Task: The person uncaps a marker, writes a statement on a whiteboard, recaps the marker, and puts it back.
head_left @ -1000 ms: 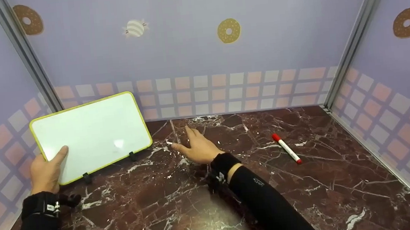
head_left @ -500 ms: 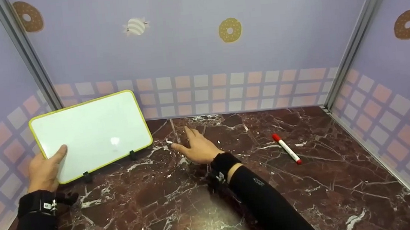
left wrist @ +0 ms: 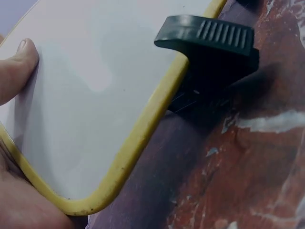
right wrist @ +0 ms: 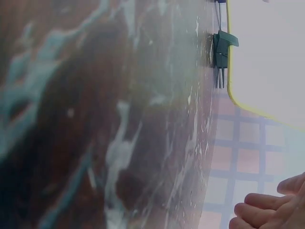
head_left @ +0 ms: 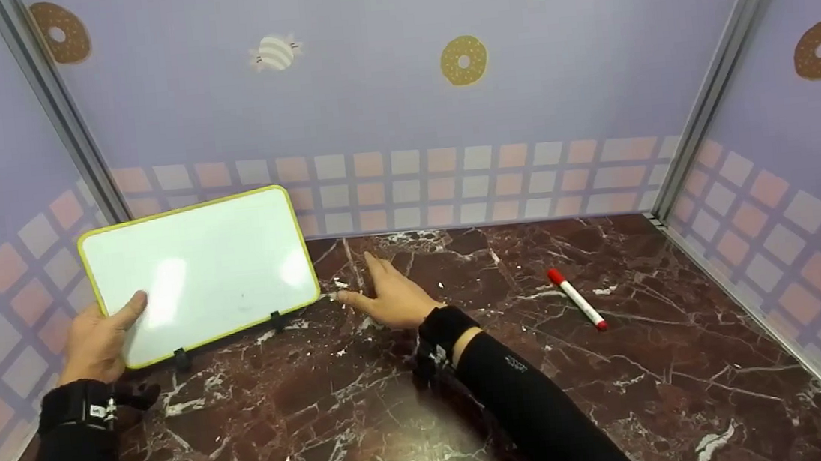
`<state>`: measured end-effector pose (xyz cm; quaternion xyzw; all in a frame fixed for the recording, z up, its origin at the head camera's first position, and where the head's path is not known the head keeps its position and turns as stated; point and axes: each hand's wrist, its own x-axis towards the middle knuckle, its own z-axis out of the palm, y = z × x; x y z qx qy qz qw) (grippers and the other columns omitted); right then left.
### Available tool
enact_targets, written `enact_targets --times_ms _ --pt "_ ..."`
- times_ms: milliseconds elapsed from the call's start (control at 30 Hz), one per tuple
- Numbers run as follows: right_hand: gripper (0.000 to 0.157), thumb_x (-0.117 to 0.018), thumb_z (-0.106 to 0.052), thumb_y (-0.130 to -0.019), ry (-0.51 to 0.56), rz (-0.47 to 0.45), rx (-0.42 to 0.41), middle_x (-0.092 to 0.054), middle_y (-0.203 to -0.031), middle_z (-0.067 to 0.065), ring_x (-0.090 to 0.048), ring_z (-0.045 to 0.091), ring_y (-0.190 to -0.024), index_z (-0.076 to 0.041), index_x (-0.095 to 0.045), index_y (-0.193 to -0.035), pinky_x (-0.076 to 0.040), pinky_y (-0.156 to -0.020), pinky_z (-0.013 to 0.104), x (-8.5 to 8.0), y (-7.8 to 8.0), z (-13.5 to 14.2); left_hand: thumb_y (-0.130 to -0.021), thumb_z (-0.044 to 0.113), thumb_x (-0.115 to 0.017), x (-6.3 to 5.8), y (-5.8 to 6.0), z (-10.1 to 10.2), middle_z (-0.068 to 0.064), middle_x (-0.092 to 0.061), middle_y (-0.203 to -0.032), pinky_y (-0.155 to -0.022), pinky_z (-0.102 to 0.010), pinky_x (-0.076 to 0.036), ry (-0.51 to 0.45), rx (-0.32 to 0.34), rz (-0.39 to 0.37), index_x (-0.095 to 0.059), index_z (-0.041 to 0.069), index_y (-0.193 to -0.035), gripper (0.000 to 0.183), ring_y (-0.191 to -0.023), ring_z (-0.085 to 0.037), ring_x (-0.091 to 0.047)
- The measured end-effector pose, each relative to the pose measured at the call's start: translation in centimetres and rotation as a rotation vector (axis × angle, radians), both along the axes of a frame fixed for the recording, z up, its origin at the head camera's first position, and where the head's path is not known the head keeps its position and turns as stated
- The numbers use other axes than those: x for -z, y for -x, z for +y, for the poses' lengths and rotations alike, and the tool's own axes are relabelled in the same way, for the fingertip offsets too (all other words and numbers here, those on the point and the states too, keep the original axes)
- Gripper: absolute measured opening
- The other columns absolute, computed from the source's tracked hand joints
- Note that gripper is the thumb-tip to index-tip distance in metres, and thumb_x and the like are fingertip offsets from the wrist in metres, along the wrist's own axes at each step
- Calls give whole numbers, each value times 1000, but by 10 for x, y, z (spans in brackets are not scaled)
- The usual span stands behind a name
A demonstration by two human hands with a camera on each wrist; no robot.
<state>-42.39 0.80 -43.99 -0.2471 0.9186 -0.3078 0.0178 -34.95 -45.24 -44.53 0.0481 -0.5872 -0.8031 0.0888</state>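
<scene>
A small whiteboard (head_left: 204, 273) with a yellow frame leans back at the left of the table, its bottom edge resting in two black stand clips (head_left: 182, 358). My left hand (head_left: 94, 344) grips its lower left side, thumb across the white face and the other fingers hidden behind. The left wrist view shows one ridged clip (left wrist: 205, 40) hooked over the yellow rim beside the thumb (left wrist: 21, 64). My right hand (head_left: 394, 292) is open, fingers extended, just right of the board. In the right wrist view its fingers (right wrist: 259, 207) hold nothing.
A white marker (head_left: 575, 299) with red ends lies to the right on the dark red marbled table (head_left: 309, 428). Small white bits are scattered around the right hand. Patterned walls (head_left: 383, 97) close off the back and both sides.
The whiteboard has shifted slightly right, its right edge now nearer the right hand, and its glare has changed. My left hand moved with it. The right hand and marker stay about where they were.
</scene>
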Motion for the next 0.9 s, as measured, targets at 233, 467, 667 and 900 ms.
enact_targets --times_ms 233,467,667,900 --pt "115 -67 -72 -104 84 -39 -20 -21 -181 27 -23 39 -168 -5 -9 -178 -21 -136 51 3 3 -11 -111 15 -71 2 1 1 0 -83 -101 -74 -41 -68 -31 68 -8 -71 18 -114 4 -90 -18 -81" --pt "117 -72 -66 -104 174 -72 -61 -20 -183 22 -28 37 -167 -7 -5 -179 -25 -135 51 3 1 -21 -112 14 -70 2 3 5 -2 -84 -101 -75 -43 -69 -22 88 3 -72 14 -111 2 -91 -19 -82" --pt "120 -75 -66 -102 238 -104 -78 -34 -177 24 -41 38 -161 -18 2 -180 -35 -130 54 3 -1 -28 -113 16 -69 3 5 8 -3 -84 -100 -74 -43 -69 20 114 2 -76 13 -106 10 -88 -21 -83" --pt "119 -76 -61 -103 298 -124 -84 -49 -167 25 -50 41 -154 -16 3 -180 -41 -126 55 3 -2 -34 -114 17 -66 4 6 14 -3 -84 -104 -77 -44 -69 46 187 23 -75 15 -113 9 -92 -22 -83"
